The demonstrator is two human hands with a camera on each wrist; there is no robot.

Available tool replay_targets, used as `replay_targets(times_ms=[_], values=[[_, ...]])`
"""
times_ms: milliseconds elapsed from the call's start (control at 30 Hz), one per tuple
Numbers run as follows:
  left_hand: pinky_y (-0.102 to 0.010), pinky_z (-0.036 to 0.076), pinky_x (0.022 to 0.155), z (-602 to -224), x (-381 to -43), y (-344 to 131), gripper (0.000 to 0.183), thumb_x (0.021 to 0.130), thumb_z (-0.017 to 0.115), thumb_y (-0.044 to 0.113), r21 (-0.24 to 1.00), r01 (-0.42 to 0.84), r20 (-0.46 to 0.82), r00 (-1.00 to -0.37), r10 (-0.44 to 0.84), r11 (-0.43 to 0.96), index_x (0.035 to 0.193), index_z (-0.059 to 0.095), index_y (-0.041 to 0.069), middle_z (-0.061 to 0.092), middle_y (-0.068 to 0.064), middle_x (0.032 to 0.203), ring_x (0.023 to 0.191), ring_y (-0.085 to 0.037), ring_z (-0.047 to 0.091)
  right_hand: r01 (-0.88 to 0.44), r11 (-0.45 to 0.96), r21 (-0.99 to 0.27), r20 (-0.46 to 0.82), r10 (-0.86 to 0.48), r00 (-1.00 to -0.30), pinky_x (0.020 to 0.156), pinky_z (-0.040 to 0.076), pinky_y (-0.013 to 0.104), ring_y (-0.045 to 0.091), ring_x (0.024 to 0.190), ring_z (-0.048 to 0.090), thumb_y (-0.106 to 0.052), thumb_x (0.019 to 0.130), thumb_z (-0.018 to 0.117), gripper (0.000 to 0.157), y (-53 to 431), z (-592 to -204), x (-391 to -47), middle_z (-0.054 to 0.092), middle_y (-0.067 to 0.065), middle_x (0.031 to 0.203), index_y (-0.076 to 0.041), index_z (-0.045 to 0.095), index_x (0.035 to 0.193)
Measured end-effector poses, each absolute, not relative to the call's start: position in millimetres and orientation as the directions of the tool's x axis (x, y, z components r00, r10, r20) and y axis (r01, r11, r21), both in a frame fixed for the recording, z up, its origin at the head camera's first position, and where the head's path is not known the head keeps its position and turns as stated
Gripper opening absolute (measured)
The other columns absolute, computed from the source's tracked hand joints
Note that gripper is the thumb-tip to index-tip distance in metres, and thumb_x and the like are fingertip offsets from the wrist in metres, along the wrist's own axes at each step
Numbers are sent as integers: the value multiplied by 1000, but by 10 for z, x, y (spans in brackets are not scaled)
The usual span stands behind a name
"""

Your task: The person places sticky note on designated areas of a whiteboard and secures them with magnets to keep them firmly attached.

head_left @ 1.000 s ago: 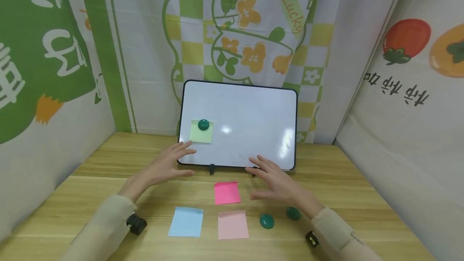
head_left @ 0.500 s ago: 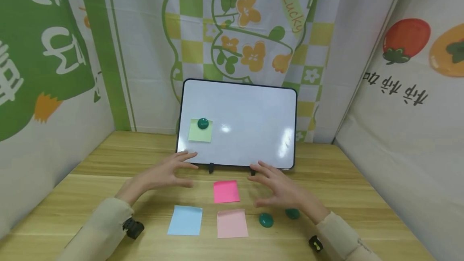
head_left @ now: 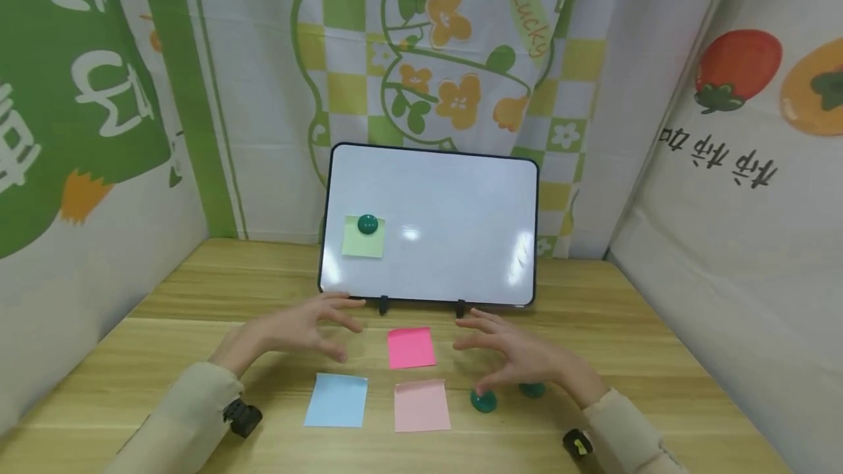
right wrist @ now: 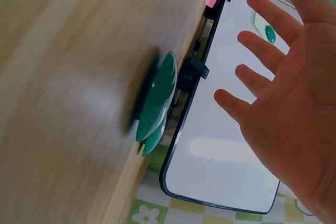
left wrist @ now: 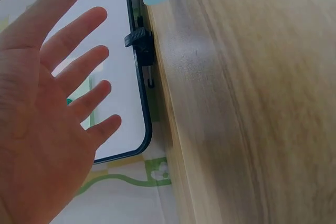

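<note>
My left hand hovers with spread fingers over the table, behind the blue sticky note and left of the hot pink sticky note. Nothing is in its grasp. On the other side my right hand is held with fingers apart, its thumb overlapping a green round magnet in the head view. A second green magnet lies partly hidden below that hand. A pale pink sticky note lies between the hands, nearer the front. In the right wrist view the palm holds nothing.
A whiteboard with a black frame leans upright at the back on small black stand feet. A light green sticky note is on its left side under a green magnet. Printed cloth walls surround the wooden table.
Both hands have drawn back from the whiteboard toward the front of the table, still with fingers spread. The right thumb has come over the nearer green magnet. The notes and magnets stay in place.
</note>
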State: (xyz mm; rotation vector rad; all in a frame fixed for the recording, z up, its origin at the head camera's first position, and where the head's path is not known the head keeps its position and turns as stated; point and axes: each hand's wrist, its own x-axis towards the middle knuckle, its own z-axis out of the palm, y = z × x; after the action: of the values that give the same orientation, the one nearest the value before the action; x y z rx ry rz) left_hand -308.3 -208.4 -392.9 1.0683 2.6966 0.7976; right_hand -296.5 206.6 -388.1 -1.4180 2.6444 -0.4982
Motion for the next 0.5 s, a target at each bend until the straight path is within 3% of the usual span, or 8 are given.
replay_targets(times_ms=[200, 500], values=[[-79, 15, 110, -3946, -3058, -2126, 53, 77, 81, 45, 540, 545, -24, -751, 659, 641, 123, 70, 21, 36, -9, 160, 149, -44, 21, -778, 513, -363, 18, -831, -556, 110, 25, 75, 43, 152, 13, -46, 83, 77, 68, 2094, -3889, -2970, 28, 11, 163, -23, 53, 142], [-81, 10, 108, -3965, -3013, -2237, 48, 73, 83, 45, 533, 559, -52, -728, 684, 635, 117, 72, 29, 39, -13, 158, 147, -52, 19, -780, 504, -370, -15, -843, -538, 111, 23, 75, 46, 151, 12, -44, 81, 78, 68, 2110, -3883, -2974, 28, 13, 163, -21, 55, 141]])
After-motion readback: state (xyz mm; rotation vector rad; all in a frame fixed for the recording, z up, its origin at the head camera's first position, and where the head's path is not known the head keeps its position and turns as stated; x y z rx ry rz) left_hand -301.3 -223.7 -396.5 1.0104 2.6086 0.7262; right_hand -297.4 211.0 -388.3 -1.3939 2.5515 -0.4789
